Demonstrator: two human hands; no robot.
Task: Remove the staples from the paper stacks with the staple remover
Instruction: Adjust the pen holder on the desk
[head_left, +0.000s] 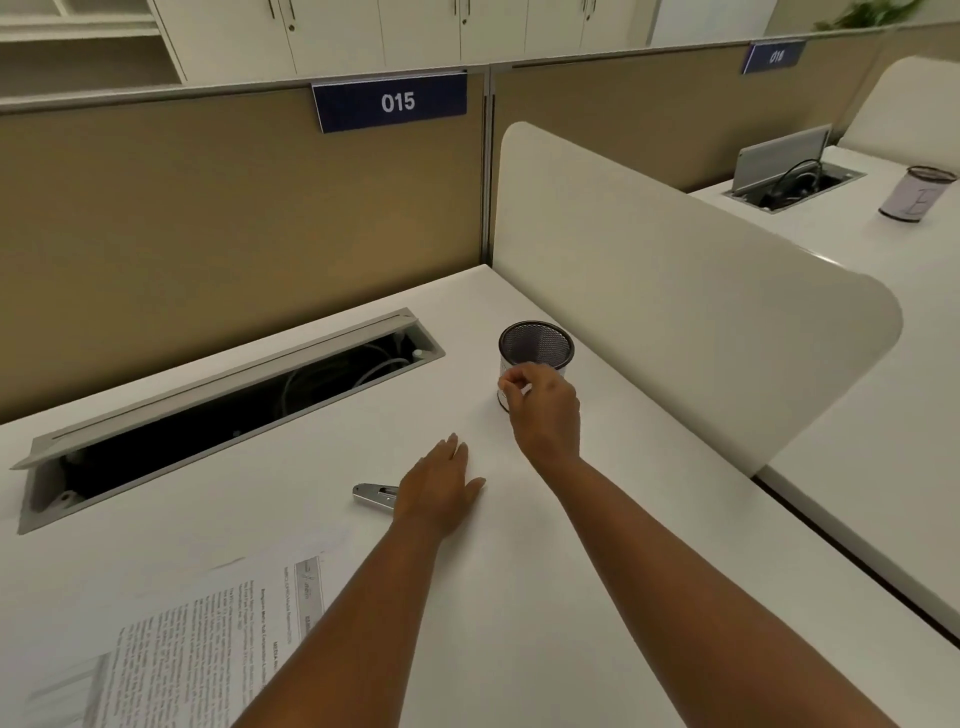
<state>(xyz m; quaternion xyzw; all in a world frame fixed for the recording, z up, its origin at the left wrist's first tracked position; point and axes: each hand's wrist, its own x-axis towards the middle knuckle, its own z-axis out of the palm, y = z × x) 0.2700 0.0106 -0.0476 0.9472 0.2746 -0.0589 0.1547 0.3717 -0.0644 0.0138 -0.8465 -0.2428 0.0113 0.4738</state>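
A silver metal staple remover (374, 496) lies flat on the white desk (519, 597), partly hidden under my left hand. My left hand (441, 488) rests palm down on the desk with fingers together, its wrist covering the remover's right end. My right hand (545, 402) is raised in front of a black mesh cup (537, 345), thumb and forefinger pinched together; whether something tiny sits between them is too small to tell. A printed paper stack (197, 649) lies at the lower left, partly under my left forearm.
An open cable tray (223, 410) with cords cuts into the desk at the left. A cream divider panel (675, 291) stands just right of the cup. Tan partition walls close the back. A neighbouring desk at right holds another mesh cup (917, 195).
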